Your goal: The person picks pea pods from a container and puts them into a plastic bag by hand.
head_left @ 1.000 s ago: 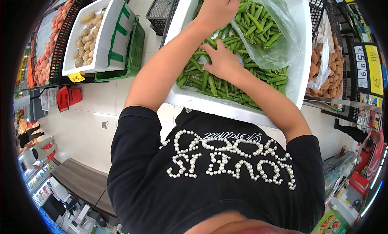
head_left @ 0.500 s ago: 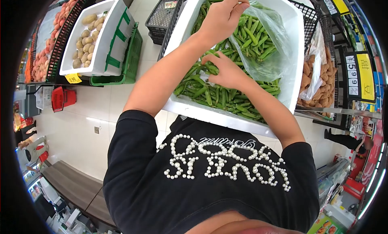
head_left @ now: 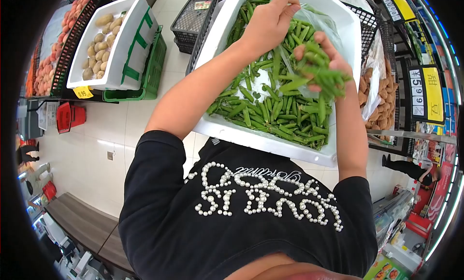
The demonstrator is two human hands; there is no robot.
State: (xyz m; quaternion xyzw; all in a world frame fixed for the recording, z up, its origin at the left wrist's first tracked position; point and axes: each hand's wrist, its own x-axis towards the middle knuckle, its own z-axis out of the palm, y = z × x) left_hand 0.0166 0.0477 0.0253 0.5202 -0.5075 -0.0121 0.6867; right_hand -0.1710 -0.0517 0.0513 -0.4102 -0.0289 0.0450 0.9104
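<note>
Green pea pods (head_left: 270, 116) lie in a white foam box (head_left: 270, 142) in front of me. My left hand (head_left: 271, 24) is closed over the box's upper middle, its fingers pinching the rim of a clear plastic bag (head_left: 321, 21) that holds pods. My right hand (head_left: 333, 57) is raised at the box's right side, its fingers curled round a bunch of pea pods, blurred by motion, in front of the bag. A pale patch of the box's bottom shows between the loose pods.
Potatoes (head_left: 100, 50) fill a white box in a green crate (head_left: 155, 69) at the left. Black crates (head_left: 190, 21) stand beside the pea box. Brown produce (head_left: 382, 98) and price signs (head_left: 427, 94) are at the right. A person (head_left: 408, 168) is farther off at the right.
My right hand has risen from the loose pods and moved right toward the bag with a bunch of pods in it. My left hand has stayed nearly in place at the bag.
</note>
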